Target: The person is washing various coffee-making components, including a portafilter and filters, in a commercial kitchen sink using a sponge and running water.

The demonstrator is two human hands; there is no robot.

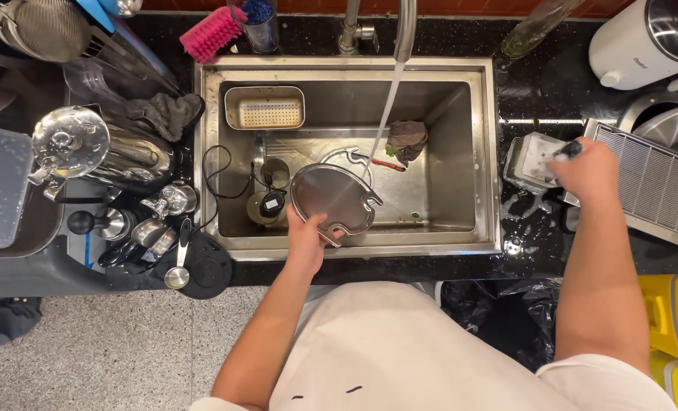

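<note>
My left hand (306, 237) grips the near edge of a round flat metal lid (331, 196) and holds it over the steel sink (354, 247), under a stream of water falling from the tap (404, 30). My right hand (588, 171) reaches out to the wet black counter on the right and is closed on a small dark object beside a clear container (533, 160); what that object is I cannot tell.
In the sink lie a perforated metal tray (264, 107), a grey rag (407, 139), a round cup and a cable. Metal pots, lids and tools crowd the left counter. A ribbed drain rack (655, 183) and a white appliance (643, 38) stand at the right.
</note>
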